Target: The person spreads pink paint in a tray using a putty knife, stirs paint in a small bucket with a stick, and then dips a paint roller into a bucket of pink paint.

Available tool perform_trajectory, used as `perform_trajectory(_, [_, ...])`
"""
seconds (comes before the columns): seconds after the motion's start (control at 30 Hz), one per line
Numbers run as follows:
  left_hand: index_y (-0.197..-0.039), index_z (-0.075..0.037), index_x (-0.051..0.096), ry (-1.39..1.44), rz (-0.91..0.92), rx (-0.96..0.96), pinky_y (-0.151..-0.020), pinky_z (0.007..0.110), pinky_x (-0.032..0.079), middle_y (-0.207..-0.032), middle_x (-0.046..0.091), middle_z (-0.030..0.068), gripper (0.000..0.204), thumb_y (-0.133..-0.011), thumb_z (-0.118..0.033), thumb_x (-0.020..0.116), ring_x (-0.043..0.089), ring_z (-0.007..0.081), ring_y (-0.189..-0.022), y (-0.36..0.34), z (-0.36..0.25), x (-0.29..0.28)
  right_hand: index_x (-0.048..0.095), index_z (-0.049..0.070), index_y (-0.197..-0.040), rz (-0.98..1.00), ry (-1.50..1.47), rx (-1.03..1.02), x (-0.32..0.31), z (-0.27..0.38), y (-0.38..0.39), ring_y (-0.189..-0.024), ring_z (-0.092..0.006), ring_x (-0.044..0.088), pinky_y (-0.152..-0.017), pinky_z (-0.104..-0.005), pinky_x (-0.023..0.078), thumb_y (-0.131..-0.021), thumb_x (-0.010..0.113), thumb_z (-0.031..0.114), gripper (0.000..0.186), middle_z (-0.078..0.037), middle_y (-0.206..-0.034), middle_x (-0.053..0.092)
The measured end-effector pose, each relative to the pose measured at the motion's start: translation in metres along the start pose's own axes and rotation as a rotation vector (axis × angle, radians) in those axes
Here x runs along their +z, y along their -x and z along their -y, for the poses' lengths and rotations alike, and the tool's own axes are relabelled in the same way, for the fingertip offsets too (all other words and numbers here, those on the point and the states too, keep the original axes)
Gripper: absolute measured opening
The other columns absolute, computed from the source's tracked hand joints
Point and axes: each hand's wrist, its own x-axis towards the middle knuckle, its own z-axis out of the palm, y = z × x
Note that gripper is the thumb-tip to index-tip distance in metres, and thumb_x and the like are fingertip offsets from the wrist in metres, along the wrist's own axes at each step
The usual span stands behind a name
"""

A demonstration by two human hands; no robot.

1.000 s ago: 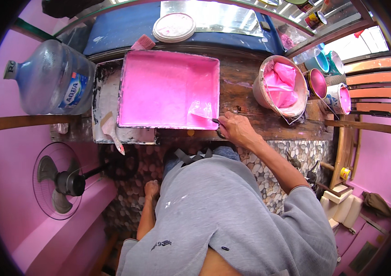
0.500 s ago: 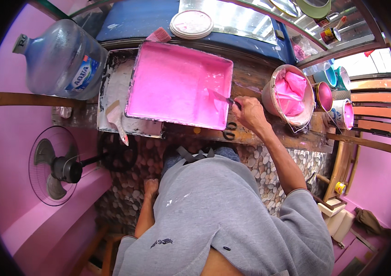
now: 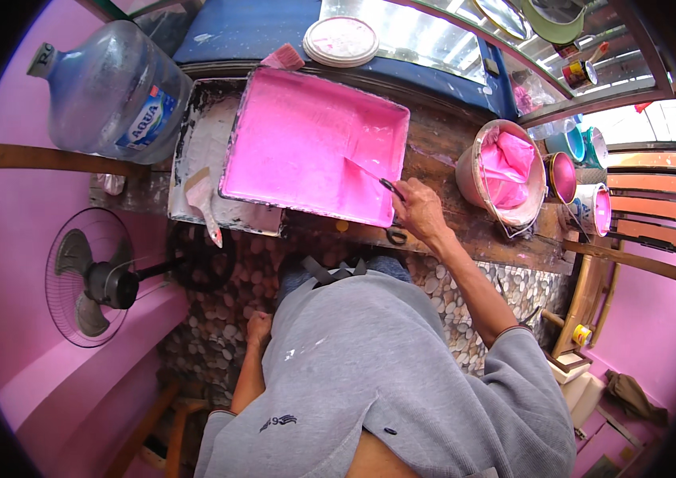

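Note:
My right hand grips the dark handle of a flat tool, its pink-coated blade lying in the paint inside a rectangular tray of pink paint. Beneath that tray sits another, pale and stained, with a pale-bristled brush across it. A black looped object lies below my right hand. My left hand hangs beside my thigh, fingers curled; whether it holds anything is hidden.
A water jug stands left of the trays. A pink brush and stacked lids lie behind. A bucket with pink plastic and several cans stand right. A fan is low left; glass shelving rises top right.
My right hand and the tool have shifted from the tray's lower right corner slightly up and inward. The view has shifted slightly. My left hand stays low by my thigh.

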Motion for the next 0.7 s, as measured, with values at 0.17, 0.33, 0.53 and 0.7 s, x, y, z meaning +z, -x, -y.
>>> perform_trajectory(0.17, [-0.086, -0.006, 0.061, 0.005, 0.007, 0.031, -0.076, 0.040, 0.048, -0.085, 0.066, 0.0173, 0.029, -0.075, -0.032, 0.063, 0.063, 0.0339, -0.085, -0.004, -0.005, 0.003, 0.060, 0.002, -0.089, -0.179, 0.041, 0.074, 0.007, -0.016, -0.031, -0.074, -0.0384, 0.059, -0.065, -0.0468, 0.047, -0.083, 0.058, 0.019, 0.018, -0.020, -0.079, 0.056])
perform_trajectory(0.33, [-0.088, -0.006, 0.061, -0.031, -0.025, 0.034, -0.076, 0.040, 0.048, -0.086, 0.066, 0.0169, 0.030, -0.073, -0.032, 0.064, 0.063, 0.0328, -0.085, -0.009, -0.006, 0.002, 0.059, 0.001, -0.091, -0.139, 0.066, 0.025, 0.020, -0.009, -0.038, -0.071, -0.0382, 0.060, -0.062, -0.0469, 0.049, -0.084, 0.057, 0.016, 0.017, -0.021, -0.080, 0.056])
perform_trajectory(0.53, [-0.088, -0.006, 0.062, -0.054, -0.018, 0.011, -0.076, 0.039, 0.049, -0.086, 0.066, 0.0165, 0.031, -0.072, -0.032, 0.065, 0.063, 0.0315, -0.085, -0.009, -0.007, -0.001, 0.057, 0.003, -0.093, -0.025, 0.076, -0.010, 0.025, 0.007, 0.026, -0.067, -0.0363, 0.060, -0.056, -0.0459, 0.049, -0.084, 0.056, 0.015, 0.015, -0.018, -0.078, 0.054])
perform_trajectory(0.7, [-0.087, -0.005, 0.062, -0.019, 0.012, 0.064, -0.076, 0.039, 0.049, -0.085, 0.065, 0.0165, 0.030, -0.072, -0.031, 0.066, 0.063, 0.0315, -0.084, -0.014, -0.012, 0.003, 0.060, 0.006, -0.100, 0.065, 0.085, 0.016, 0.018, 0.012, 0.064, -0.066, -0.0343, 0.058, -0.058, -0.0437, 0.048, -0.084, 0.059, 0.015, 0.019, -0.015, -0.078, 0.054])
